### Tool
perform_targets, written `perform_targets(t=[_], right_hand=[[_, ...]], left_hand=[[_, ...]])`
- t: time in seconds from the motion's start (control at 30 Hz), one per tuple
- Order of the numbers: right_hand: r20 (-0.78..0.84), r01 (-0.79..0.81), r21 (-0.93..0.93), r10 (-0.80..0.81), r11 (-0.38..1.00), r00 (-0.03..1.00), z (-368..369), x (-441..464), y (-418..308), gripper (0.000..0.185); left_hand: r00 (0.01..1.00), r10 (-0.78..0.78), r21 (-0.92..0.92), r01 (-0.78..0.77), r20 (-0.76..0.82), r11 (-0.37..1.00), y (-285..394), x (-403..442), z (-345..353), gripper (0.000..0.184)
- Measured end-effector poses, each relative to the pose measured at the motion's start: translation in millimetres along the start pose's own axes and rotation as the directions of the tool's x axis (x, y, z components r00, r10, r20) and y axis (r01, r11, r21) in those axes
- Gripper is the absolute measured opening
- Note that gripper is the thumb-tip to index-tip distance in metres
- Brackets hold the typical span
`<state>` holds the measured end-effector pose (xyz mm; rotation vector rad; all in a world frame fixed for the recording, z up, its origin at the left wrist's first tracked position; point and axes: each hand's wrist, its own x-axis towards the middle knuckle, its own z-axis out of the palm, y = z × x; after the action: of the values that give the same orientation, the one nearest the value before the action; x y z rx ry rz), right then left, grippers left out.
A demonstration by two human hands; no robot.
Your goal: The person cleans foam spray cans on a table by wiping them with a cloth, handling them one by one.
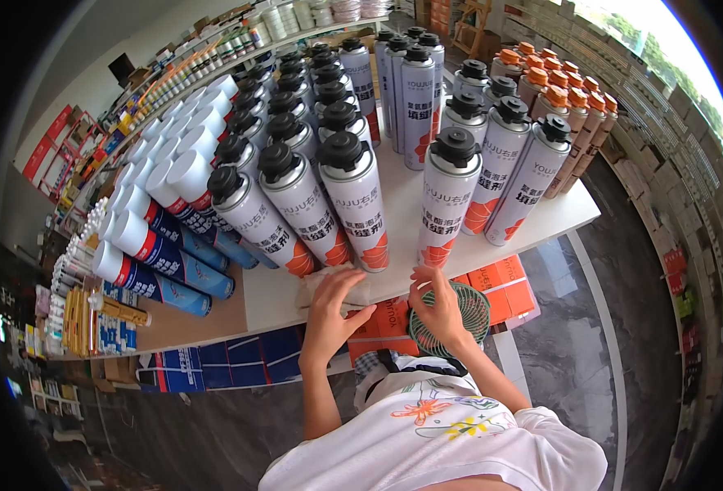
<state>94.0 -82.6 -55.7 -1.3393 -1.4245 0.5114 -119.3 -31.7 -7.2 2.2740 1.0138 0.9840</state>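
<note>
My left hand (330, 317) is at the table's front edge, thumb apart from its bent fingers. A crumpled pale cloth (311, 288) lies behind its fingers; whether they touch it I cannot tell. Just beyond stand foam spray cans (357, 209) with black caps and orange patterns, in rows. My right hand (437, 309) is raised near the base of a separate foam can (448, 196), fingers loosely bent and nothing visible in them. Contact between that hand and the can is not clear.
Blue cans with white caps (173, 274) fill the left of the white table (541, 233). Orange-capped cans (554, 102) stand at the back right. A green fan (468, 317) and orange boxes (505, 286) are below the front edge. Stocked shelves (668, 192) line the right.
</note>
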Motion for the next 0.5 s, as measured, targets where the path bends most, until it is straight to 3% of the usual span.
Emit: perform_targets(t=[0.03, 0.1, 0.13, 0.23, 0.43, 0.5], right_hand=[[0.076, -0.006, 0.034, 0.004, 0.999, 0.997, 7.2, -0.2, -2.5, 0.037], [0.179, -0.075, 0.066, 0.062, 0.995, 0.982, 20.9, 0.1, -7.7, 0.034], [0.241, -0.025, 0.053, 0.011, 0.998, 0.971, 27.1, -0.7, -6.2, 0.033], [0.380, 0.013, 0.032, -0.024, 0.999, 0.924, 26.2, 4.3, -9.5, 0.031], [0.472, 0.094, -0.033, -0.067, 0.995, 0.879, 16.6, 4.5, -4.1, 0.031], [0.455, 0.043, -0.022, -0.028, 0.999, 0.890, 8.0, 4.9, -4.5, 0.031]], left_hand=[[1.000, -0.020, 0.006, 0.020, -0.017, 1.000, -3.3, -5.4, -2.2, 0.051], [0.999, -0.051, 0.373, 0.048, -0.002, 0.927, -14.4, -19.4, -1.3, 0.060], [0.997, -0.080, 0.423, 0.072, 0.001, 0.903, -28.2, -28.6, 2.7, 0.063], [0.985, -0.151, 0.243, 0.168, -0.090, 0.955, -36.6, -34.7, 7.0, 0.060], [0.977, -0.086, 0.228, 0.130, -0.196, 0.965, -48.1, -29.2, 12.3, 0.064], [0.975, -0.034, 0.239, 0.087, -0.220, 0.967, -50.3, -26.4, 17.3, 0.063]])
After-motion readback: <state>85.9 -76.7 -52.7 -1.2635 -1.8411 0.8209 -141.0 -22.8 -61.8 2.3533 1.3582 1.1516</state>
